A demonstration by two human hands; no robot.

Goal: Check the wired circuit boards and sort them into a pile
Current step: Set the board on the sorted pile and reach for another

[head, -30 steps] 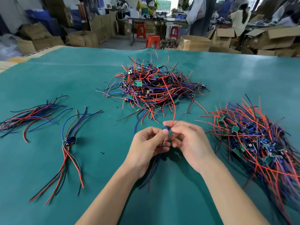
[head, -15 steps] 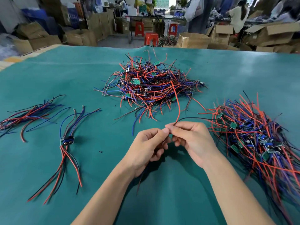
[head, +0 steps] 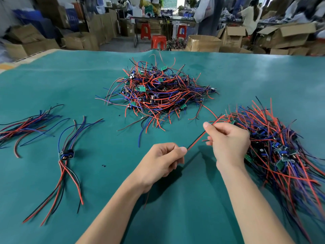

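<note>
- Hands of a person reach over a wide teal-covered desk point(head: 52, 173), seen from a head-worn camera looking forward and down.
- Left hand point(head: 161, 162) is curled, thumb and forefinger pinching the near end of a thin red-and-black wire pair point(head: 196, 140) just above the desk.
- Right hand point(head: 228, 143) is curled round the same wire pair farther along, so the wires stretch in a taut slant between both hands; the red tips poke out past the right thumb.
- Whether a circuit board hangs from this wire pair cannot be told; the palms hide it.
- Large tangled heap of red, blue and black wired green circuit boards point(head: 156, 95) lies in the middle of the desk, beyond the hands.
- Second spread-out pile of wired boards point(head: 281, 150) lies at the right, just beside and partly under the right hand.
- Single small dark board with fanned blue, red and black wires point(head: 67, 154) lies apart at the left.
- Loose bundle of red, blue and black wires point(head: 26, 127) lies at the far left edge.
- Brown cardboard boxes point(head: 204, 43) and red plastic stools point(head: 158, 42) stand beyond the desk.
</note>
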